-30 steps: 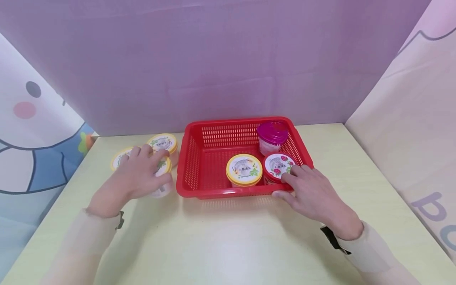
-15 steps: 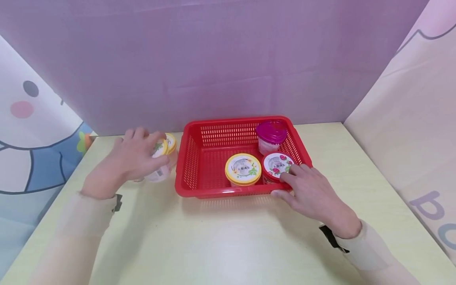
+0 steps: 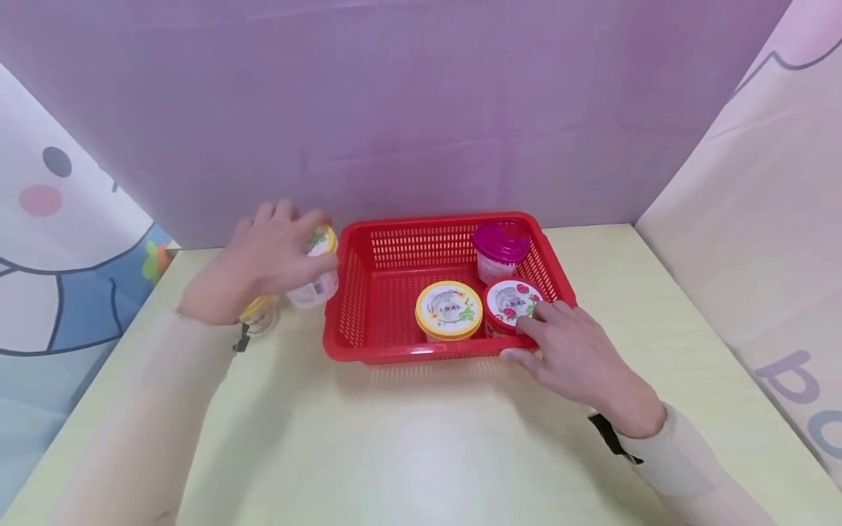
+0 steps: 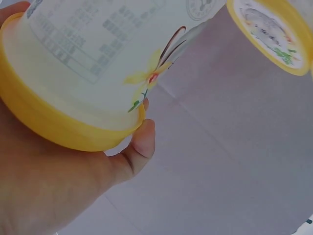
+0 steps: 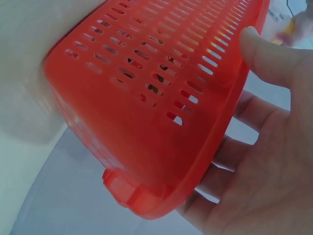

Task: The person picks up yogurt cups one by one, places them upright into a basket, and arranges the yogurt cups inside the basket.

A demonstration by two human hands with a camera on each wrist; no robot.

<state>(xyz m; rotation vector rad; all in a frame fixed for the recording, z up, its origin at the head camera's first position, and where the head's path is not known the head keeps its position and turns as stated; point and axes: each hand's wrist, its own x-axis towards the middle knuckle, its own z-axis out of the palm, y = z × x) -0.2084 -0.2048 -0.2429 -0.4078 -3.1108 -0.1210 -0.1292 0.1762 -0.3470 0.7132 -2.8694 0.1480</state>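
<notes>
My left hand (image 3: 266, 252) grips a clear cup with a yellow lid (image 3: 321, 245), held beside the red basket's left end. In the left wrist view the fingers and thumb curl round the yellow lid (image 4: 58, 128) of this cup (image 4: 105, 54). On the basket's (image 3: 395, 356) near right rim rests my right hand (image 3: 579, 358); the right wrist view has its thumb on one side of the rim (image 5: 215, 132) and the fingers on the other. Inside the basket stand a yellow-lidded cup (image 3: 449, 310), a red-lidded cup (image 3: 511, 307) and a magenta-lidded cup (image 3: 501, 252).
Another yellow-lidded cup (image 3: 259, 315) stands on the table (image 3: 421, 453), partly behind the left wrist. A purple cloth (image 3: 421, 109) rises at the back, and printed cloths hang at the left (image 3: 66, 241) and right (image 3: 756, 219).
My left hand has moved away from me and then right with its cup, closer to the basket's left rim. A yellow-lidded cup near the wrist has come into sight. My right hand has stayed on the rim.
</notes>
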